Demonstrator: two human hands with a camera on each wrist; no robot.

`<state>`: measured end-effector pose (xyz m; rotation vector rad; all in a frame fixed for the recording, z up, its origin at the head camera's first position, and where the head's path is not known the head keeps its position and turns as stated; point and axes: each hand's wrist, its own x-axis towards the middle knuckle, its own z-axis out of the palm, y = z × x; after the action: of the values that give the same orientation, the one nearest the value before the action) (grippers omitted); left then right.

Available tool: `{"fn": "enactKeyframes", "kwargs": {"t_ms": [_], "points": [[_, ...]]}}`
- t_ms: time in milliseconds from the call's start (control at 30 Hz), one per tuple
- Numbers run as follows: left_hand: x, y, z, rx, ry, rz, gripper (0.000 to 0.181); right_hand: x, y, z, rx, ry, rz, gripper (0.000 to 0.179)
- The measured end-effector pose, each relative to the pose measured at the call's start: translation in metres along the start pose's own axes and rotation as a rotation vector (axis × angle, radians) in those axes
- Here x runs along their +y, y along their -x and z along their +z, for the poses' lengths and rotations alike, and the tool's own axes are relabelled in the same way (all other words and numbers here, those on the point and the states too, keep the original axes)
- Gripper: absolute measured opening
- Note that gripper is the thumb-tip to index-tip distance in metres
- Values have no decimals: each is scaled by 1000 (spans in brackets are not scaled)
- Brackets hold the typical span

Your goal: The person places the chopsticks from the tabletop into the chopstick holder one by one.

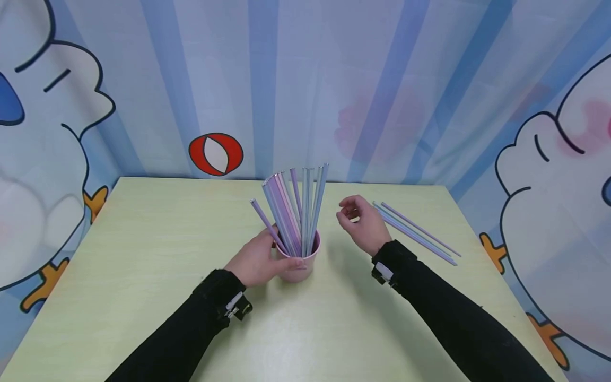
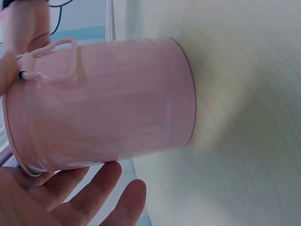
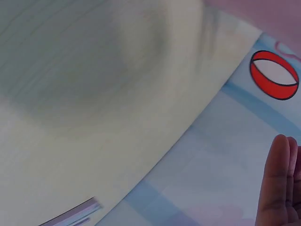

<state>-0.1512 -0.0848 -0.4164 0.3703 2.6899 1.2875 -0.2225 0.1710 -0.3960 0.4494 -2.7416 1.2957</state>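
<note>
My left hand (image 1: 258, 259) grips a small pink bucket (image 1: 298, 271) near the middle of the table, its thumb across the near side. In the left wrist view the bucket (image 2: 117, 99) shows a wire handle by its rim, with the fingers (image 2: 89, 197) along its wall. Several purple, pink and pale blue straws (image 1: 291, 212) stand in the bucket, leaning various ways. To its right, my right hand (image 1: 366, 225) hovers above the table, fingers loosely bent and holding nothing. Just beyond that hand lie several loose straws (image 1: 415, 231), purple and blue.
The pale wooden table (image 1: 167, 244) has its far edge against a blue striped cloth (image 1: 310, 79). Printed cartoon figures cover the cloth at both sides. A red and white oval (image 1: 216, 154) is printed above the far edge.
</note>
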Motion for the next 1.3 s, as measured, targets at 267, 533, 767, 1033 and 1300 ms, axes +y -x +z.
{"fn": "enactKeyframes", "kwargs": {"t_ms": [267, 533, 767, 1033, 1300], "points": [[1, 1, -2, -13, 8, 14, 87, 67, 10, -32, -24, 300, -25, 24], [0, 1, -1, -17, 10, 0, 92, 121, 18, -59, -54, 648, -26, 24], [1, 2, -1, -12, 2, -6, 93, 150, 22, -70, -23, 757, -11, 21], [1, 1, -2, -14, 6, 6, 91, 153, 26, -76, -19, 809, -12, 18], [0, 1, -1, -14, 16, 1, 91, 153, 29, -73, -9, 822, -27, 21]]}}
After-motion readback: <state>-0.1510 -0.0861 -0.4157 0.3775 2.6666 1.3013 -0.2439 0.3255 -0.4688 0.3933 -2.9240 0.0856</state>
